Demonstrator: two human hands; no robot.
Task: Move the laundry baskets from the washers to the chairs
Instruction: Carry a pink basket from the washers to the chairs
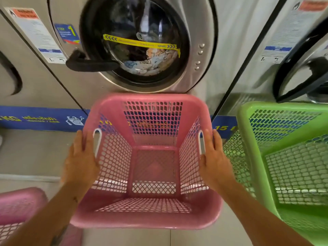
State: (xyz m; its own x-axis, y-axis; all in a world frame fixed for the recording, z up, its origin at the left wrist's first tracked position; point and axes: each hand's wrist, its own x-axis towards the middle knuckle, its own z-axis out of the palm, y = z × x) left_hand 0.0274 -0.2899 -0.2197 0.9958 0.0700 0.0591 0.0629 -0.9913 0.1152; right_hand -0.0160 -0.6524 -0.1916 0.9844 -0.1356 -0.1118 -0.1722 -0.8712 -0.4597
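An empty pink laundry basket [150, 219] stands on the floor right in front of a steel front-loading washer [200, 23], straight below me. My left hand [80, 160] lies flat on the basket's left rim beside its handle slot. My right hand [215, 158] rests the same way on the right rim. On both hands the fingers are stretched out along the outside, not curled through the slots. A green basket [253, 157], also empty, stands just to the right, before the neighbouring washer. Part of another pink basket [19, 203] shows at the lower left.
The washer door is shut, with laundry visible behind the glass and a yellow tape strip [142, 43] across it. A blue band [40, 119] runs along the machines' base. Pale tiled floor [32, 153] lies between the baskets. No chairs are in view.
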